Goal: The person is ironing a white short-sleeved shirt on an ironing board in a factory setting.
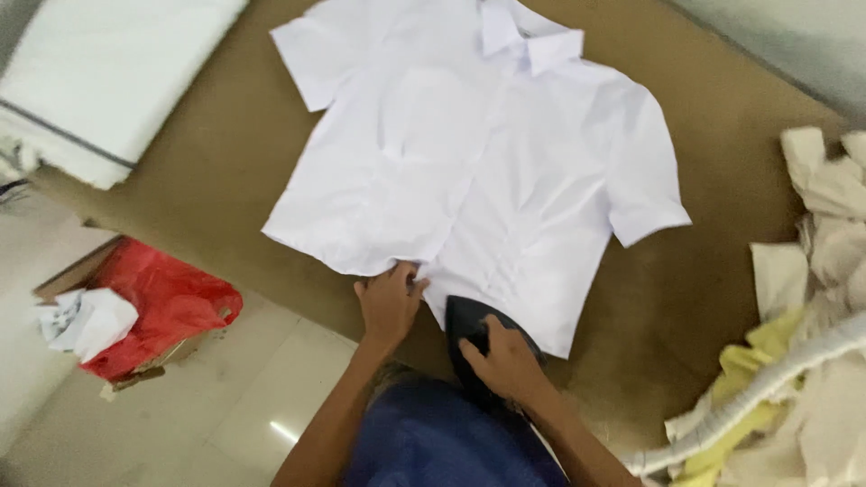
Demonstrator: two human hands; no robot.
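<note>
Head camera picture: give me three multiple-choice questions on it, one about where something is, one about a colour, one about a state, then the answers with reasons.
1. Where does the dark clothes iron sit?
A. on the lower hem of the white short-sleeved shirt
B. on the shirt's collar
C. on the floor

2. What colour is the crumpled plastic bag in the cardboard box at left?
A. blue
B. red
C. green

3. How does the shirt lie on the brown padded table?
A. rolled into a ball
B. folded in half
C. spread flat, front up

Answers:
1 A: the right hand grips the iron at the hem edge nearest the person.
2 B: the bag is plainly red beside white crumpled paper.
3 C: both sleeves and the collar lie spread out, while the left hand pinches the hem.
</note>
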